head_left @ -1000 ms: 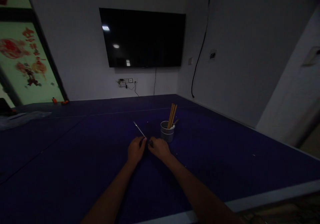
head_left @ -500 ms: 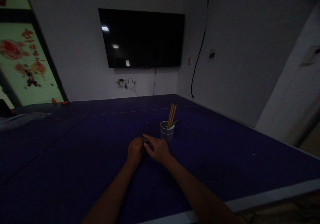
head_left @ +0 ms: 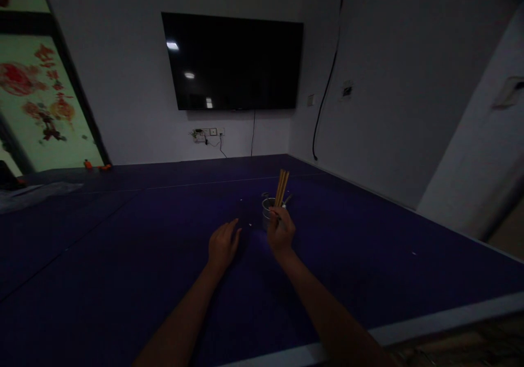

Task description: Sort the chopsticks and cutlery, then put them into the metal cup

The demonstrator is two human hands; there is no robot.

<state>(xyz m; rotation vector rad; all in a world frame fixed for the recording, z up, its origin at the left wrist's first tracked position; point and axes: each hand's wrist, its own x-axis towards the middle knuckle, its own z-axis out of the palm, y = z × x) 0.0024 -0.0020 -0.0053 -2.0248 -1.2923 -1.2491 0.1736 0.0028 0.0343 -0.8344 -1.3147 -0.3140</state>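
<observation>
My right hand [head_left: 281, 230] is closed at the near side of a grey metal cup [head_left: 266, 220], covering part of it. Between its fingers is a thin, dark metal spoon [head_left: 265, 195], its rounded end apparently showing above the cup's left rim; dim light blurs the detail. Several wooden chopsticks [head_left: 281, 187] stand in the cup, leaning slightly right, and another utensil handle [head_left: 289, 198] pokes out on the right. My left hand [head_left: 221, 244] rests on the blue table surface [head_left: 155, 258], left of the cup, fingers loosely apart and nothing visible in them.
Small white specks [head_left: 250, 224] dot the surface. Clear plastic wrapping [head_left: 36, 195] and orange objects [head_left: 104, 167] lie at the far left. A television [head_left: 235, 64] hangs on the back wall above sockets [head_left: 213, 132]; a black cable [head_left: 327, 99] runs down the right wall.
The thin metal utensil pointed up-left from my left hand, then was hidden between both hands. My right hand has since moved right to the cup with it; my left hand stayed and loosened.
</observation>
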